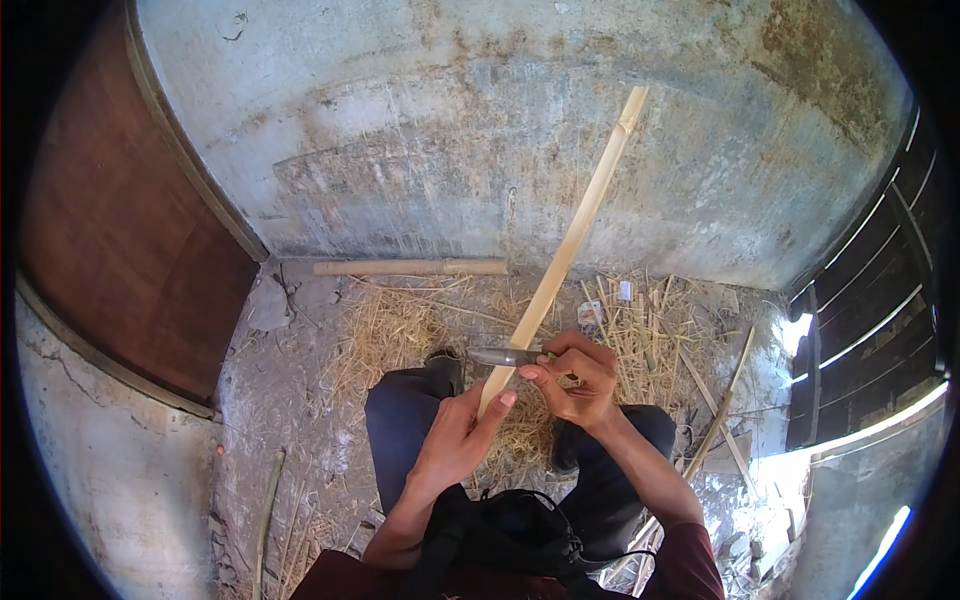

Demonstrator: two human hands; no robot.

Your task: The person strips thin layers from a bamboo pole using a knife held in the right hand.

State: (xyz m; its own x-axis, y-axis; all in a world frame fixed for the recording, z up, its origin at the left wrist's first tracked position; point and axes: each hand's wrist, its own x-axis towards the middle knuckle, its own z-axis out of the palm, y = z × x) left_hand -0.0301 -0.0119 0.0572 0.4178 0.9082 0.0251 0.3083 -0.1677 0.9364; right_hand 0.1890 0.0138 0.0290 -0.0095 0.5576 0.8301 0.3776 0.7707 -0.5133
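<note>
My left hand [458,438] pinches a pale bamboo strip [585,215] near its lower end, thumb on top and fingers tucked beneath. From my grip the strip runs toward one o'clock, its far end in front of the stained wall [420,150]. My right hand [580,383] is closed on a knife [505,356], fingers curled around its handle and the blade pointing to nine o'clock. The blade crosses the strip just beyond my left thumb; I cannot tell whether the edge bites into it.

Around my hands, loose shavings [395,330] lie at ten o'clock, and more straw-coloured scraps [648,345] at two, with a small white packet [624,290] among them. A round bamboo pole [410,268] rests along the foot of the wall at eleven. A greenish stick [267,510] lies at eight, and a longer stick [735,385] slants across the floor at three. My dark trouser legs [405,410] spread to either side of my hands, knees bent.
</note>
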